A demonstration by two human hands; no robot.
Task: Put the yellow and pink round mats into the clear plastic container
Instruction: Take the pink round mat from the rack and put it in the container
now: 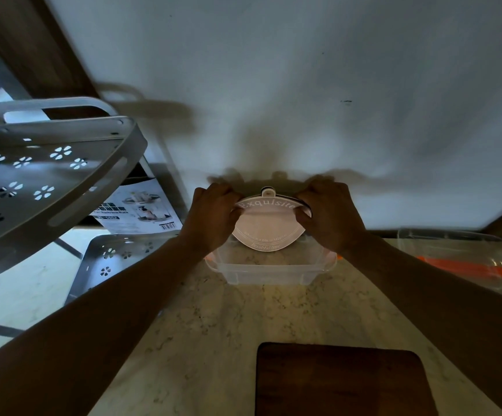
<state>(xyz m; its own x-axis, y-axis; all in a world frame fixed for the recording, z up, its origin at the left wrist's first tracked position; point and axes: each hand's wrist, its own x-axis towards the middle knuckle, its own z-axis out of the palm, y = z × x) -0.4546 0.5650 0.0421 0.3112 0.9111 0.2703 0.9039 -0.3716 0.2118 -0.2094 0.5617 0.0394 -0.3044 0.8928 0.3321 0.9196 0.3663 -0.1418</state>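
Grey rack (48, 187) far L. My L hand (213, 216) pinches pink mat (269, 226) L edge; mat bent, upright over clear container (269, 273) on counter (213, 325). R hand (331, 216) pinches R edge. Wood board (343, 382) near me.

The scene is dim and bluish-grey. Hard shadows of the arms fall on the wall (304, 85) ahead, so light comes from behind. The pink mat (269, 226) glows palest. Wide-angle bending warps the edges; the grey rack (48, 175) is slightly smeared.
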